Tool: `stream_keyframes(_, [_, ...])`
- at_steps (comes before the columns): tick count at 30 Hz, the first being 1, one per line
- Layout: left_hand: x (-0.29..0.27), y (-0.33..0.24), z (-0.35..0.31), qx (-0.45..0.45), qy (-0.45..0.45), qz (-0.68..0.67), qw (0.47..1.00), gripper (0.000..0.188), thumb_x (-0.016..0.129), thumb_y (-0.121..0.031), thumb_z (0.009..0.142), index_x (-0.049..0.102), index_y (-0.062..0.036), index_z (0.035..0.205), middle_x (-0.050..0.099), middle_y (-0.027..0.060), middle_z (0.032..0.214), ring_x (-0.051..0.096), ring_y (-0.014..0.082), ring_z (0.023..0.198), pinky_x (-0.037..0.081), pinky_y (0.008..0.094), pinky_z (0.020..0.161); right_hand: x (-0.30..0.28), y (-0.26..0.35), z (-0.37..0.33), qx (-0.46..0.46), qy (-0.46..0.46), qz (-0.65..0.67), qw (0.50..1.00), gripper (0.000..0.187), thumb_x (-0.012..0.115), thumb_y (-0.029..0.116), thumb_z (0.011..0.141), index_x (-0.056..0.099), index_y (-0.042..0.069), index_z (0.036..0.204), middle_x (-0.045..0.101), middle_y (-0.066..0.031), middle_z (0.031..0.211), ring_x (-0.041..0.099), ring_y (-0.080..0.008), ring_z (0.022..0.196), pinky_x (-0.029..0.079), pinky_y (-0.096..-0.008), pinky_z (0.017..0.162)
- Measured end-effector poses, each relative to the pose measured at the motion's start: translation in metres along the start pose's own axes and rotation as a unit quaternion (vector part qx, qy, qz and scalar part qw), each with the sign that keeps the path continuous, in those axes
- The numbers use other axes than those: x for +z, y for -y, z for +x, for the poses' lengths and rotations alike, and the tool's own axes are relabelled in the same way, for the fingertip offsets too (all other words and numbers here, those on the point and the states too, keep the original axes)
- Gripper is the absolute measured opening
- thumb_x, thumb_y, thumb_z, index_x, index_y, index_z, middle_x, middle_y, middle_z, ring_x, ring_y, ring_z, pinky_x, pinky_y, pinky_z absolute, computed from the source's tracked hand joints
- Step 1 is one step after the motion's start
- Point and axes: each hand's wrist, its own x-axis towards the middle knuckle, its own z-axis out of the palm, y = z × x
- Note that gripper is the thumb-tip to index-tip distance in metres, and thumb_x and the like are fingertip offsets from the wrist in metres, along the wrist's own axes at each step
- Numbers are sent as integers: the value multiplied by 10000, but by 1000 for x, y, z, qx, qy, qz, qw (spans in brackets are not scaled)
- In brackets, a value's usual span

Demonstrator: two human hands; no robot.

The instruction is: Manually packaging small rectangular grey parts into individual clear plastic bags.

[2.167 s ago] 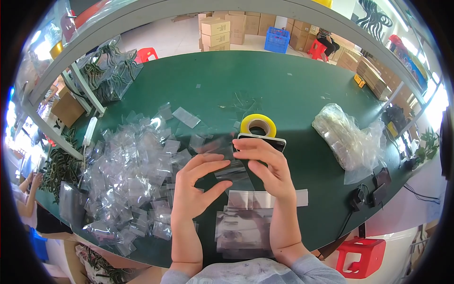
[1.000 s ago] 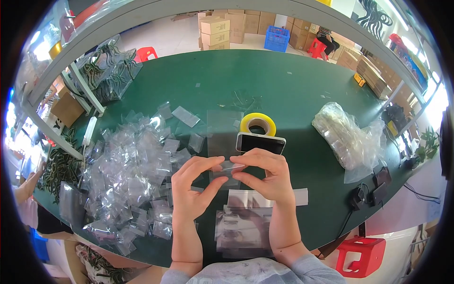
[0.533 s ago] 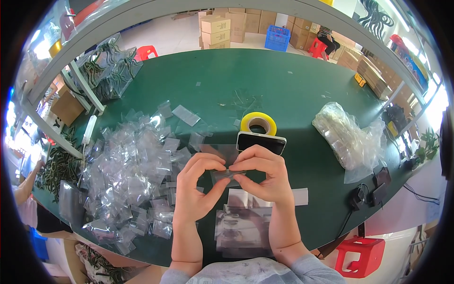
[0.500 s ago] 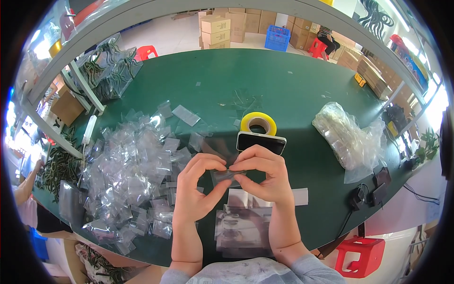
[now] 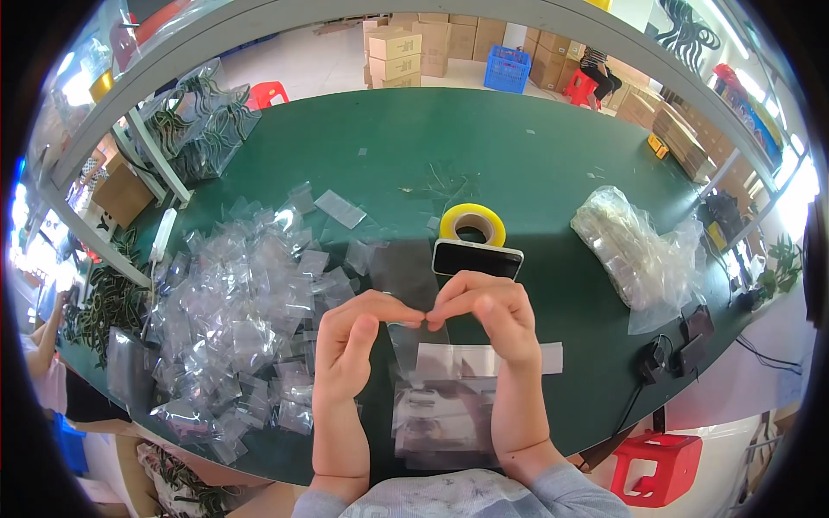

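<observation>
My left hand (image 5: 350,341) and my right hand (image 5: 496,315) meet above the table in front of me. Their index fingertips touch over a clear plastic film piece (image 5: 402,266), which lies flat and extends on both sides of the fingers. Both thumbs stand raised, apart from the index fingers, so neither hand grips the film. Nearer me lies a stack of clear printed plastic sleeves (image 5: 442,423). A pale strip (image 5: 551,357) lies crosswise at the top of that stack, partly behind my right hand. Just beyond my fingers a phone (image 5: 477,259) leans against a yellow tape roll (image 5: 492,217).
A large heap of small clear plastic bags (image 5: 246,302) covers the table's left side. To the right lies a full plastic bag (image 5: 639,250), near black adapters (image 5: 661,358). A grey frame (image 5: 414,19) arches overhead. A red stool (image 5: 658,466) stands at lower right.
My thumbs have lifted away from the fingers and the pinch has come apart. The film, bunched between my fingertips before, now lies flat on the table.
</observation>
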Motion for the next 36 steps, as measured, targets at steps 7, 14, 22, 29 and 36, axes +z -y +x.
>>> stream_keyframes(7, [11, -13, 1, -49, -16, 81, 995, 324, 717, 98, 688, 711, 30, 1005, 675, 82, 844, 656, 171, 829, 487, 277, 780, 7, 4, -1, 40, -61, -31, 997, 204, 744, -100, 727, 738, -45, 923, 663, -121, 905, 670, -191, 776, 529, -279, 719])
stream_keyframes(14, [18, 0, 3, 40, -129, 207, 969, 295, 751, 91, 664, 745, -44, 926, 709, 47, 834, 669, 190, 823, 519, 295, 756, 18, -4, 3, -28, -103, -245, 964, 315, 757, -109, 690, 754, 18, 979, 664, -68, 878, 649, -136, 767, 512, -243, 698])
stream_keyframes(22, [18, 6, 4, 91, -163, 233, 954, 181, 754, 97, 685, 719, -29, 809, 712, 51, 840, 672, 205, 853, 529, 301, 741, 20, -11, 4, -84, -100, -361, 923, 264, 786, -56, 695, 770, 70, 926, 641, -55, 839, 647, -156, 771, 510, -243, 661])
stream_keyframes(29, [12, 6, 2, 80, -122, 203, 968, 200, 728, 130, 678, 711, 6, 834, 700, 105, 890, 669, 209, 872, 516, 296, 773, 22, 2, 7, -69, -89, -325, 939, 274, 785, -48, 702, 761, 56, 955, 666, -69, 894, 661, -164, 809, 522, -259, 707])
stream_keyframes(36, [11, 4, 1, 18, -94, 121, 988, 331, 735, 97, 692, 732, -16, 1004, 698, 74, 860, 654, 179, 852, 507, 283, 766, 13, -3, 1, -43, -78, -240, 967, 344, 733, -81, 730, 726, 23, 1058, 720, -77, 893, 690, -172, 894, 512, -300, 852])
